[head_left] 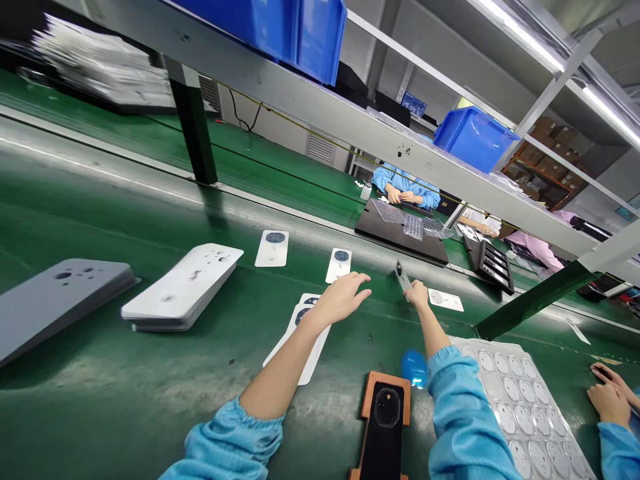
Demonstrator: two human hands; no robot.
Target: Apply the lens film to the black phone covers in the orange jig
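My left hand (343, 298) reaches forward over the green belt, fingers spread and empty, above a white card with a dark round part (300, 320). Another such card (339, 265) lies just beyond its fingertips. My right hand (416, 293) is closed on a small dark tool, perhaps tweezers (401, 277), held upright. A white card (447, 301) lies just right of that hand. Below my arms sits an orange-edged black fixture (384, 417) with a round lens window, and a blue object (414, 368) beside it.
A clear tray of round lens parts (525, 407) lies at the right. Stacks of white plates (183, 293) and grey plates (55, 293) sit at the left. Another card (271, 248) lies further back. Other workers' hands (607, 393) and a person in blue (405, 190) are nearby. A shelf post (193, 113) stands behind.
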